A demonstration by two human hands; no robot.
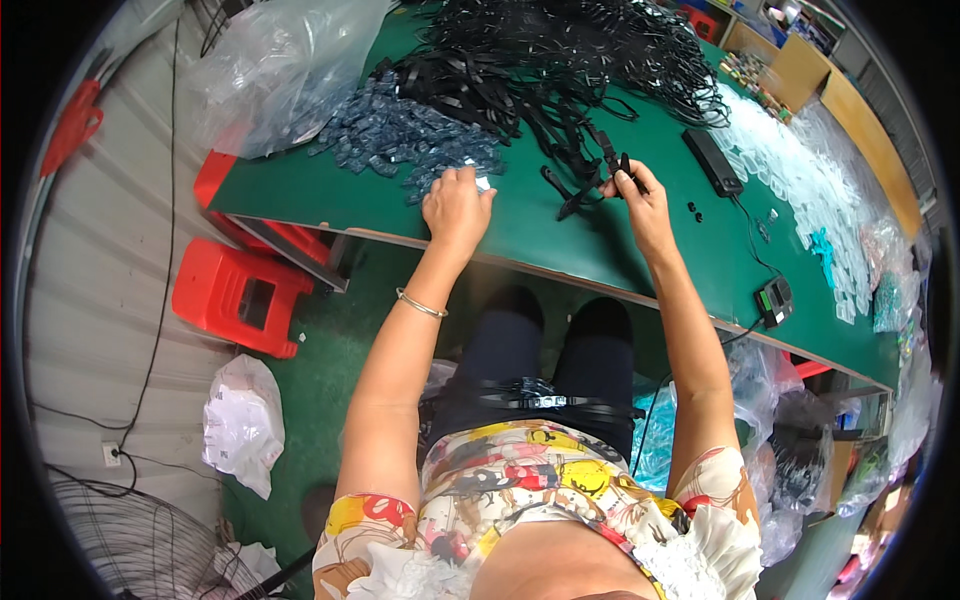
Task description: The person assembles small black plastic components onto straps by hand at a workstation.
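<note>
At the near edge of a heap of small bluish clear plastic pieces [400, 130], my left hand [458, 210] bends its fingers down. A pale, shiny bit [483, 184] shows between its thumb and forefinger; what the fingertips grip is hidden. My right hand [645, 205] pinches a black strap [607, 150] with a dark fitting, thumb against fingers, just above the green table [530, 235]. Loose black strap ends [568, 203] lie left of that hand and run back to a large tangle of black straps [570, 50].
A black oblong device [712, 162] and a small cabled box [774, 300] lie at right, before many clear plastic pieces [800, 200]. Clear bags [280, 70] stand at far left. Below are a red stool [240, 297] and a white bag [243, 425]. Another black strap [500, 402] crosses my lap.
</note>
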